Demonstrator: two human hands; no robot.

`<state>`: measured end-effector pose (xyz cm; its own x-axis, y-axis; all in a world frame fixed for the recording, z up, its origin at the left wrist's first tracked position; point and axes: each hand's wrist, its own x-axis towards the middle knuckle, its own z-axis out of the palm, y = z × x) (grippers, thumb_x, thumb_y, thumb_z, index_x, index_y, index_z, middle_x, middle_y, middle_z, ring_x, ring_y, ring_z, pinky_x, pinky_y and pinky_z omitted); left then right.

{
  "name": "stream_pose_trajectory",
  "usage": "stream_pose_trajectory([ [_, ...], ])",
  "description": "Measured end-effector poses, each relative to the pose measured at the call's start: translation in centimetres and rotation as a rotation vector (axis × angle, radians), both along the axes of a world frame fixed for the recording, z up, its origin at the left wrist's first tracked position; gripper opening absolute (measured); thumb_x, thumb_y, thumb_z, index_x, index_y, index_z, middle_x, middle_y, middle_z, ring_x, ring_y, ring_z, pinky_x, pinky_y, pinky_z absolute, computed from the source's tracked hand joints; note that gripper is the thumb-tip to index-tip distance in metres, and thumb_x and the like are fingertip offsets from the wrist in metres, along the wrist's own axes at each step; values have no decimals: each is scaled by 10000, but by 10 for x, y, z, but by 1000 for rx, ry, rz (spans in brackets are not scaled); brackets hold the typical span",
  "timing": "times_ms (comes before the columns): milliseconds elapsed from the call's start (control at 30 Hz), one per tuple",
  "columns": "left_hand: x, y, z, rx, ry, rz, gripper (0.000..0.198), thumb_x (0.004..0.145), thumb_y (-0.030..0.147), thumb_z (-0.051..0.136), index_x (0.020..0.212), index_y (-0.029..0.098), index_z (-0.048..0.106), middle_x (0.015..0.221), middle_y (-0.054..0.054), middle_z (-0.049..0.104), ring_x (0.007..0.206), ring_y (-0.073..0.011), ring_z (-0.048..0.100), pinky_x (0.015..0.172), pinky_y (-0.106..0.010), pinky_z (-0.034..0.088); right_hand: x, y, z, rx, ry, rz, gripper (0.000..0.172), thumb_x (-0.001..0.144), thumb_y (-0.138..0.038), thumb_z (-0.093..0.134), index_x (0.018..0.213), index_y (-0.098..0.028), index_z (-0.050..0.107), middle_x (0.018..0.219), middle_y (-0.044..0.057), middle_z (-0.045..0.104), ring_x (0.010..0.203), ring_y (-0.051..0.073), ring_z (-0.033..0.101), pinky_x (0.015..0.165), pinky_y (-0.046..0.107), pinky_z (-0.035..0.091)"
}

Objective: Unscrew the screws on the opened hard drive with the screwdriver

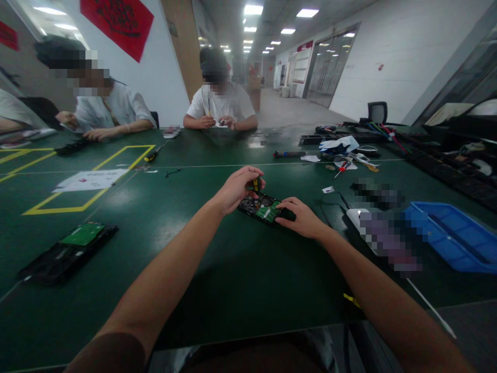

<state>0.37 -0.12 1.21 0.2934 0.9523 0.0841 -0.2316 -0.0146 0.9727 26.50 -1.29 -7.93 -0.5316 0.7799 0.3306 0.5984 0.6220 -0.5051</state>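
Observation:
A black open housing (248,206) with a green circuit board (268,211) in it lies in front of me on the green table. My left hand (241,187) is closed around a yellow and black screwdriver (256,184), held upright over the left part of the housing. The tip of the tool is hidden by my fingers. With thumb and fingers on opposite edges, my right hand (301,217) grips the right end of the housing.
A second black housing with a green board (83,234) lies at left. To the right are a white device (367,233) with cables and a blue plastic tray (454,235). Tools and a red screwdriver (343,167) lie farther back. Two people sit across the table.

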Motion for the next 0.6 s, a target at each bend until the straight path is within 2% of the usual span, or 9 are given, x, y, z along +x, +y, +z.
stream_pose_trajectory([
  [200,2,2,-3,-10,-43,-11,146,899,282,559,980,177,621,888,-98,694,843,-212,672,620,-297,517,0,1,-3,18,-3,-7,340,915,-418,717,1230,-294,687,1271,81,582,1170,255,602,1073,485,478],
  [367,4,0,-6,5,-25,-31,212,890,379,646,936,172,640,870,-85,682,824,-187,653,593,-255,471,0,0,-1,22,-8,-2,337,913,-426,719,1222,-296,689,1271,83,583,1173,257,603,1071,479,486],
  [467,3,-3,-4,10,-10,-72,190,870,363,682,896,180,640,876,-72,667,820,-172,635,582,-239,444,0,0,-1,18,-8,1,347,912,-431,719,1230,-295,685,1271,86,582,1175,259,604,1073,483,488],
  [600,1,-4,-1,53,49,-17,155,868,341,674,862,186,677,908,-62,646,831,-160,608,565,-227,420,0,0,-1,10,2,1,348,908,-427,725,1230,-300,688,1273,87,583,1173,261,606,1075,497,487],
])
